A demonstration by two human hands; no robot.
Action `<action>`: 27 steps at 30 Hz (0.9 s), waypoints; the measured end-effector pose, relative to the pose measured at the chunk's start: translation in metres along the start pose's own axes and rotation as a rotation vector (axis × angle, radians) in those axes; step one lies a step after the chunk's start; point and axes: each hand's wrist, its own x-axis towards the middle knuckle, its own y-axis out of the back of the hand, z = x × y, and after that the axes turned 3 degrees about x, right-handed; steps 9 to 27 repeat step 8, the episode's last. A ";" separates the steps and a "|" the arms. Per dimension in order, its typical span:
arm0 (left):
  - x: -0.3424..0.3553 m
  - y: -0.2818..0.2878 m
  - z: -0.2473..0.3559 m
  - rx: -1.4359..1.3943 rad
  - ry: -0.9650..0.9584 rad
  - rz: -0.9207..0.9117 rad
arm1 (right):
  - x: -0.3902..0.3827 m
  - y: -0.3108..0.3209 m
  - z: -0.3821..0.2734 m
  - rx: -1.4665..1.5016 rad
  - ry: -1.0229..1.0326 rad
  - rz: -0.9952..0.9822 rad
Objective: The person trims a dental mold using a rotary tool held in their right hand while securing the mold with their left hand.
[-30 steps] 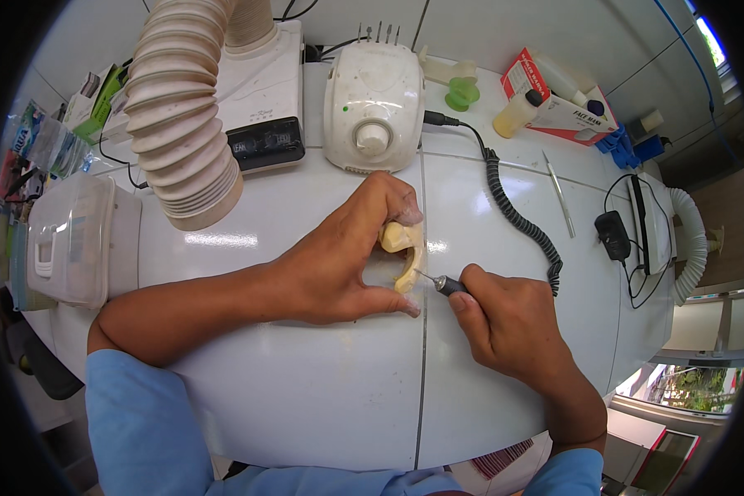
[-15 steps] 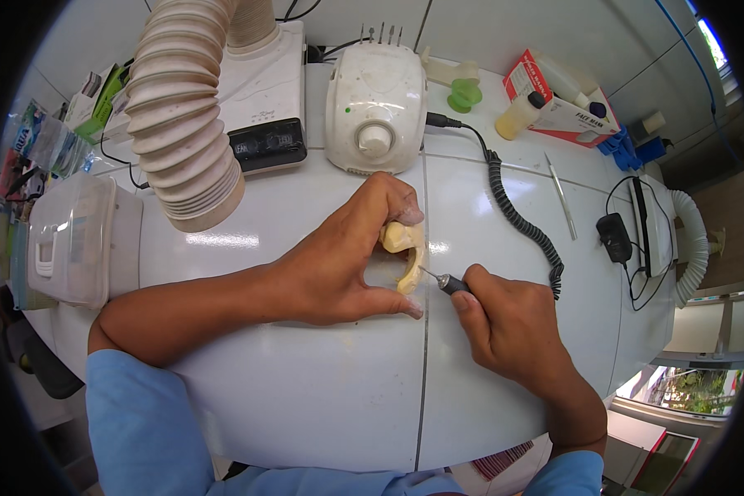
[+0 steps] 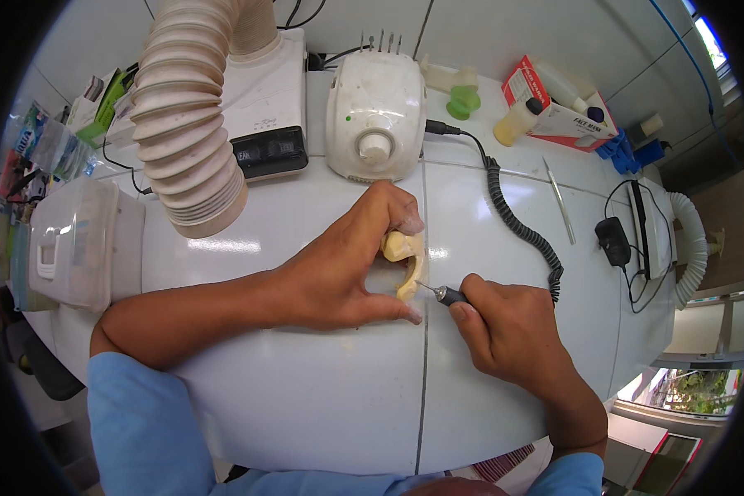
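My left hand grips a curved, pale yellow dental cast between thumb and fingers, its arch facing the palm. White dust coats the fingertips. In my right hand is a dark rotary handpiece, held like a pen. Its thin metal bur points left, with the tip at or very close to the cast's lower outer edge; contact cannot be made out. A coiled black cord runs to a white control unit with a round knob and several burs standing on top.
A ribbed suction hose hangs at the left over the white tiled table, near a white box-shaped machine. A clear plastic case stands far left. At the back right are a green cup, a yellowish bottle, a carton and a slim metal tool.
The bur and handpiece have shifted slightly left and down along the cast's outer edge. The view has tilted a little; my left hand keeps its grip on the cast.
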 end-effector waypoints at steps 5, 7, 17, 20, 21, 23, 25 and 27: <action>0.000 0.001 0.000 0.033 -0.003 0.009 | 0.000 -0.003 -0.004 0.013 -0.069 0.029; 0.000 0.000 -0.001 -0.044 0.031 0.008 | 0.000 -0.004 -0.004 -0.003 -0.079 0.034; 0.000 0.000 -0.001 -0.044 0.031 0.008 | 0.000 -0.004 -0.004 -0.015 -0.063 0.033; 0.000 0.000 -0.001 -0.044 0.031 0.008 | 0.000 -0.004 -0.004 -0.015 -0.063 0.033; 0.000 0.000 -0.001 -0.044 0.031 0.008 | 0.000 -0.004 -0.004 -0.015 -0.063 0.033; 0.000 0.000 -0.001 -0.044 0.031 0.008 | 0.000 -0.004 -0.004 -0.015 -0.063 0.033; 0.000 0.000 -0.001 -0.044 0.031 0.008 | 0.000 -0.004 -0.004 -0.015 -0.063 0.033; 0.000 0.000 -0.001 -0.044 0.031 0.008 | 0.000 -0.004 -0.004 -0.015 -0.063 0.033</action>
